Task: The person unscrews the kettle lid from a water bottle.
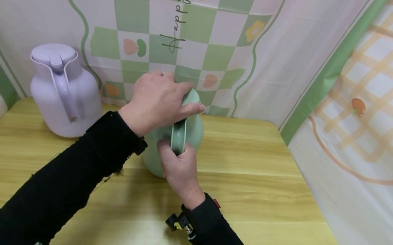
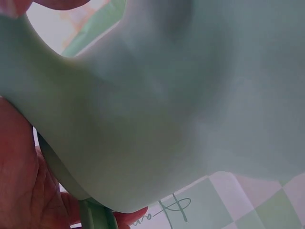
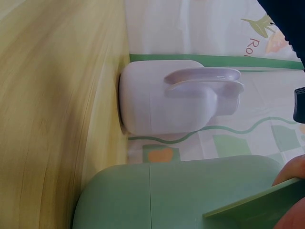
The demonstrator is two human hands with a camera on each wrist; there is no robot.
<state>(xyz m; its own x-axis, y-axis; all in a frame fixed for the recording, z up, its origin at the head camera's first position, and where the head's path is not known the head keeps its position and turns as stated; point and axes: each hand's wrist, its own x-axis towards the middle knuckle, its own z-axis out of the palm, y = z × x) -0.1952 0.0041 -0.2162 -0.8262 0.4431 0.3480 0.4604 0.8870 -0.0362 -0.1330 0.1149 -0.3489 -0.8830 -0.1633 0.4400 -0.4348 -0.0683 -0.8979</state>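
Note:
A pale green thermos jug (image 1: pixel 194 135) stands on the wooden table, its handle turned to the near side. My right hand (image 1: pixel 180 170) grips the lower part of the handle (image 1: pixel 178 136). Over the top of the jug, my left hand (image 1: pixel 158 100) holds the lid (image 1: pixel 191 96), with the thumb across the near side and the fingers on the far side. In the left wrist view the green jug (image 2: pixel 143 143) fills most of the picture, and the lid is partly hidden by the left hand (image 2: pixel 24 167). Part of the handle (image 3: pixel 257 202) shows in the right wrist view.
A lilac thermos jug (image 1: pixel 68 92) stands at the table's back left, lid closed. The wooden table (image 1: pixel 244 213) meets a patterned cloth backdrop (image 1: pixel 228 30) behind, with more cloth hanging at the left and right sides.

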